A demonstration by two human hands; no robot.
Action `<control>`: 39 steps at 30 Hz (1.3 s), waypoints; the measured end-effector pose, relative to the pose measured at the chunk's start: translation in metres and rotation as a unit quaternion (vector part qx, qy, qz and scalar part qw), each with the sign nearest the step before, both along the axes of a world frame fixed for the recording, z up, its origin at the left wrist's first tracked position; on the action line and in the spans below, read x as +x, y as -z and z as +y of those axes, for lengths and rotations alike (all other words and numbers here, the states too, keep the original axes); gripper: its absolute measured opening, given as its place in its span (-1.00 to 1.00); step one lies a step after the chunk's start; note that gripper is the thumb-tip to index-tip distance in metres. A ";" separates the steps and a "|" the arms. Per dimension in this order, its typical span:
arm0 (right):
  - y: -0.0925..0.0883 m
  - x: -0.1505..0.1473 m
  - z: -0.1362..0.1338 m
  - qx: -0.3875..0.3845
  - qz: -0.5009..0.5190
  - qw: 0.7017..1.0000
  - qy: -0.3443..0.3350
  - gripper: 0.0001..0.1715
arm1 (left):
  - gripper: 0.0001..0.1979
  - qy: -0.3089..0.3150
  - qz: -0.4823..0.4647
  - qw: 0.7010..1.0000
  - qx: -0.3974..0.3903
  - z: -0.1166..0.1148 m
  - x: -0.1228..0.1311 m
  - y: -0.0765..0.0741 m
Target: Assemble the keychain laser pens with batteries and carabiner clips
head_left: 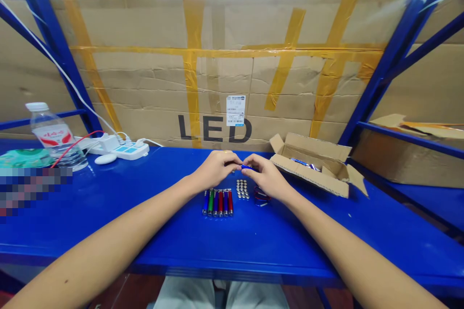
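Observation:
My left hand [216,168] and my right hand [266,176] meet above the blue shelf, fingers pinched together on a small blue flashlight [247,167] held between them. Just in front of the hands lies a row of several small flashlights [218,202] in blue, green, purple and red. To their right sits a cluster of several silver button batteries [242,189]. A small bunch of red and dark cords [261,197] lies under my right wrist.
An open cardboard box [314,166] with more flashlights stands at right. A water bottle [54,136], a white power strip [129,149] with cables and a white mouse [105,159] sit at left. A taped cardboard wall marked LED [217,82] closes the back of the blue shelf [145,217].

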State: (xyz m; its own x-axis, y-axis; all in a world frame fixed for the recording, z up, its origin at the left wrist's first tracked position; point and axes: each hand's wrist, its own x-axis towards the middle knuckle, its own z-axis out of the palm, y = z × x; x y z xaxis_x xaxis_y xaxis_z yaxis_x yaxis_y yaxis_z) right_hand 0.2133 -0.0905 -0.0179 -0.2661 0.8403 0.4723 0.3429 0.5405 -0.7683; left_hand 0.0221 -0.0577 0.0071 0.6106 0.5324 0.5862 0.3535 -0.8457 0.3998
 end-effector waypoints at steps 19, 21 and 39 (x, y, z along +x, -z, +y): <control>0.002 0.004 -0.006 0.182 -0.105 0.977 0.025 -0.94 | -0.87 0.035 -0.067 0.943 -0.323 -0.011 0.003 -0.008; 0.001 0.005 -0.008 0.181 -0.117 0.976 0.015 -0.93 | -0.87 0.045 -0.062 0.950 -0.301 -0.011 0.003 -0.005; -0.015 0.014 -0.010 -0.342 0.105 0.920 -0.161 -0.60 | -0.70 0.067 0.148 0.970 0.181 -0.021 -0.001 0.000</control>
State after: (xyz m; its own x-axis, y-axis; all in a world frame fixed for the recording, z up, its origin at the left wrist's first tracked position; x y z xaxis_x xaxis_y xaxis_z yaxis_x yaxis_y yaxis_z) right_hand 0.2269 -0.1009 -0.0025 -0.5171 0.8532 -0.0679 0.0549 -0.0462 -0.9974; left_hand 0.0206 -0.0791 0.0075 0.8307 0.2286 0.5076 0.2845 -0.9581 -0.0340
